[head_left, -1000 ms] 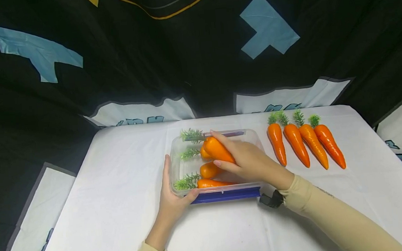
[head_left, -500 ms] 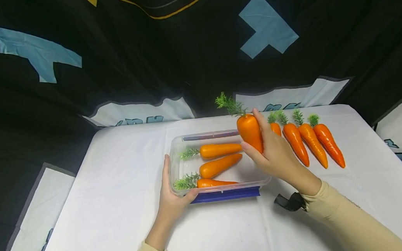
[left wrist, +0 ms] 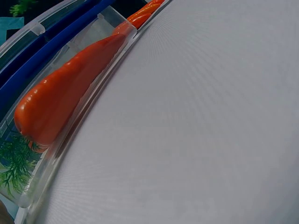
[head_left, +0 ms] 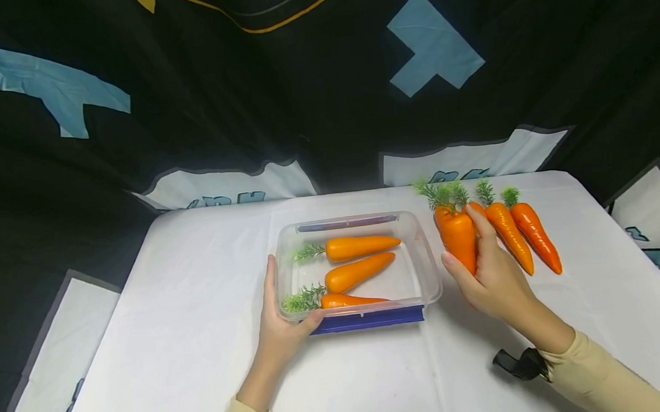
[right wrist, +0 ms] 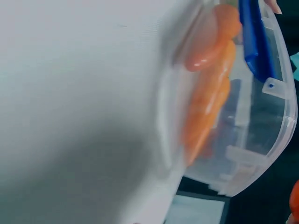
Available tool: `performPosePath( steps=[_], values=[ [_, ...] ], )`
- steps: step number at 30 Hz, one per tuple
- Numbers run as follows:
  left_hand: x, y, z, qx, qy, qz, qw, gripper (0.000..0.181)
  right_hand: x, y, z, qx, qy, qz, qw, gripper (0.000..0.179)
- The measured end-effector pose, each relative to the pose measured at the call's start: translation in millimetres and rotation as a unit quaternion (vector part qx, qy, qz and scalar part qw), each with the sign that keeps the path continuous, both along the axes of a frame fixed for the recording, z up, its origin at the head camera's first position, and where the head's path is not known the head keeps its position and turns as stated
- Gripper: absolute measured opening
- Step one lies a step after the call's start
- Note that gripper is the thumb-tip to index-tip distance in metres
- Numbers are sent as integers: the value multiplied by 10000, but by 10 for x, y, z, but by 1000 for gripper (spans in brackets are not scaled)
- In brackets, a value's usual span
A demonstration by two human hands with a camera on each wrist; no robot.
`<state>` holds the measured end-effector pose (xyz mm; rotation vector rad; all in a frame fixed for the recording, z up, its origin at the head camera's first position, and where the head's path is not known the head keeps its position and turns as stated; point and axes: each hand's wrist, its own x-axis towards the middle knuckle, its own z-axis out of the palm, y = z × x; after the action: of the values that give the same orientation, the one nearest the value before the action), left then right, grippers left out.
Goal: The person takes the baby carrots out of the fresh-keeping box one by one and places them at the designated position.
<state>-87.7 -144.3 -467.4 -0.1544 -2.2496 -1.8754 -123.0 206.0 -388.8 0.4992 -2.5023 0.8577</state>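
In the head view, my left hand [head_left: 281, 327] holds the near left corner of a clear plastic container [head_left: 433, 269], thumb over its front rim and fingers along its side. Inside lie three toy carrots, a far one [head_left: 363, 247], a middle one [head_left: 360, 272] and a near one [head_left: 350, 300], leafy ends mostly to the left. The near carrot [left wrist: 65, 88] shows through the wall in the left wrist view. My right hand [head_left: 499, 280] grips another carrot [head_left: 457, 238] just right of the container, green top pointing away. A bit of orange [right wrist: 294, 200] shows at the right wrist view's edge.
To the right, a row of carrots lies on the white tablecloth [head_left: 188, 318], including an orange one [head_left: 510, 237] and a redder one [head_left: 537, 237]; the held carrot and right hand partly cover the others. A blue clip flap [head_left: 366, 319] hangs from the container's front. A dark curtain [head_left: 299, 93] stands behind.
My right hand has lifted a carrot out of the container and carried it right, to beside the carrot row. My left hand has stayed on the container's corner.
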Motion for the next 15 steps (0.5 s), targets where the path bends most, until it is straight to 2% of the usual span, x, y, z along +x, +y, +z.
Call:
performPosePath(
  steps=[7,15],
  values=[
    [6,-4,7,-30,-31,18,10000,121,105,150,-121,-67,-189,-95,9998,86],
    [9,2,13,30,-68,-2,10000,120,220,254,-284,280,-250,-129,9992,88]
  ],
)
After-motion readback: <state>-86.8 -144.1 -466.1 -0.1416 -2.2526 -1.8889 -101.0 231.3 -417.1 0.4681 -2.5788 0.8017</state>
